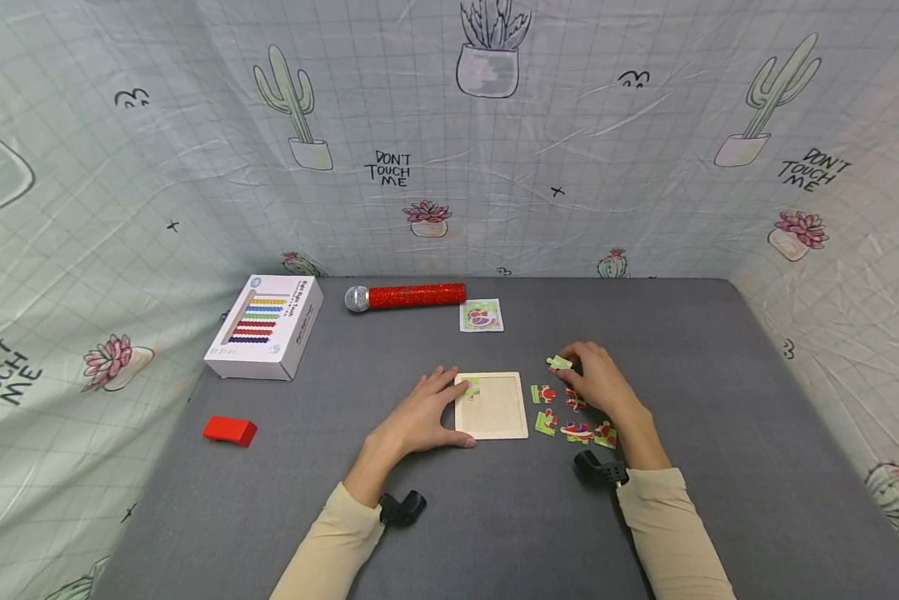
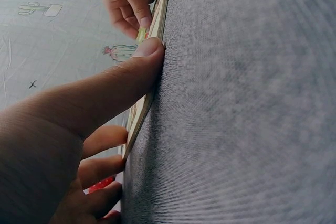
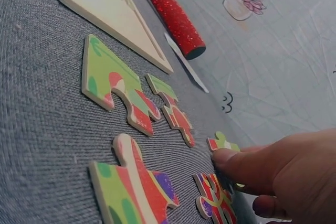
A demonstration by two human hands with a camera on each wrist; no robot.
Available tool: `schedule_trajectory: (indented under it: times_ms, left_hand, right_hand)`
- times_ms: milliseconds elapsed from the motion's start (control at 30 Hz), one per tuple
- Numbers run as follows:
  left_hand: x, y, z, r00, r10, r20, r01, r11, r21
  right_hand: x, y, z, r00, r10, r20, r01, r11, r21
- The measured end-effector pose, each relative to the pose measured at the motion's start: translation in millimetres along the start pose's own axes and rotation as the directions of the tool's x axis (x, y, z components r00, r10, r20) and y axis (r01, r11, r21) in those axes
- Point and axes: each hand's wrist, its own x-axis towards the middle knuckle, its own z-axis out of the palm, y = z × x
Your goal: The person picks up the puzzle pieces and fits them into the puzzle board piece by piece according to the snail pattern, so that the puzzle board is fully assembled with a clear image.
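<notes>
My right hand (image 1: 599,379) pinches a green jigsaw puzzle piece (image 1: 559,362) between thumb and fingers, at the far side of several loose pieces. In the right wrist view the thumb lies against that piece (image 3: 220,141). My left hand (image 1: 422,414) rests at the left side of a square wooden puzzle tray (image 1: 501,417), its fingers spread. The left wrist view shows the left thumb (image 2: 123,80) pressing on the tray's edge. One green piece (image 1: 473,387) lies in the tray's far left corner, partly hidden by the fingers.
Loose puzzle pieces (image 1: 546,422) lie right of the tray. Behind it are a picture card (image 1: 481,316) and a red glittery microphone (image 1: 417,296). At the left stand a white abacus box (image 1: 265,327) and a red block (image 1: 229,430). A printed curtain surrounds the table.
</notes>
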Motion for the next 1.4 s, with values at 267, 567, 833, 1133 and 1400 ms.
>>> schedule_trajectory:
  times_ms: [267, 567, 833, 1133, 1400]
  left_hand:
    - [0.3, 0.5, -0.4, 1.0, 0.0, 0.001, 0.0, 1.0, 0.002]
    - [-0.3, 0.6, -0.3, 1.0, 0.005, 0.0, -0.005, 1.0, 0.005]
    - [0.1, 0.5, -0.8, 1.0, 0.005, -0.001, -0.005, 1.0, -0.002]
    - [0.8, 1.6, -1.1, 1.0, 0.002, 0.003, -0.002, 1.0, 0.004]
    - [0.8, 0.8, -0.7, 1.0, -0.004, 0.008, 0.004, 1.0, 0.004]
  right_hand:
    - [-0.4, 0, -3, 1.0, 0.023, -0.008, -0.023, 0.999, 0.031]
    - [-1.7, -5, -6, 1.0, 0.008, -0.027, -0.007, 0.999, 0.053]
    - [-1.7, -13, -6, 0.999, 0.0, -0.043, 0.002, 0.998, 0.059]
    - [-0.3, -25, 0, 0.999, -0.027, -0.029, 0.028, 0.998, 0.063]
    - [1.1, -38, 7, 0.997, -0.072, -0.033, 0.074, 0.995, 0.067]
